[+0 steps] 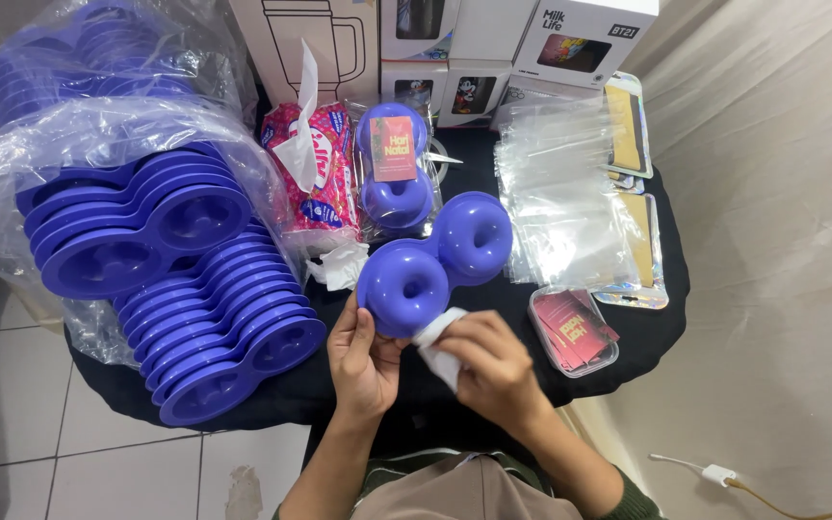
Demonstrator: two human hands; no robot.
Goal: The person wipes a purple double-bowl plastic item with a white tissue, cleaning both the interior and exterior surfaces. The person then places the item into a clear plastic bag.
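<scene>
- Two joined ring-shaped domes make up the purple double-ring plastic container [440, 258] that the person is holding above the near edge of the worktop [657, 318], just in front of the chest.
- The left hand [363, 361] is gripping the near ring from its left side, thumb lying up against the rim.
- The right hand [493, 366] is pinching a white tissue [438, 347] and pressing it against the lower edge of that same ring.
- Judging by the glossy moulded surface, the container is probably light, stiff and rather slippery; the rim or the narrow waist between the rings looks the surest place to hold.
- Behind it, a like purple container, bagged in clear film with a red card [394, 147] on it, is standing on the worktop.
- A pink tissue pack [325, 178] is lying just left of that, with a sheet sticking out of its top.
- On the left, clear plastic bags [12, 183] are holding nested stacks of purple ring trays [195, 289], the nearest stack spilling out uncovered.
- On the right, a heap of empty clear pouches [565, 207] is lying, and near it a small clear tub [575, 330] is holding red cards.
- Cardboard boxes [493, 43] are lining the far edge.
</scene>
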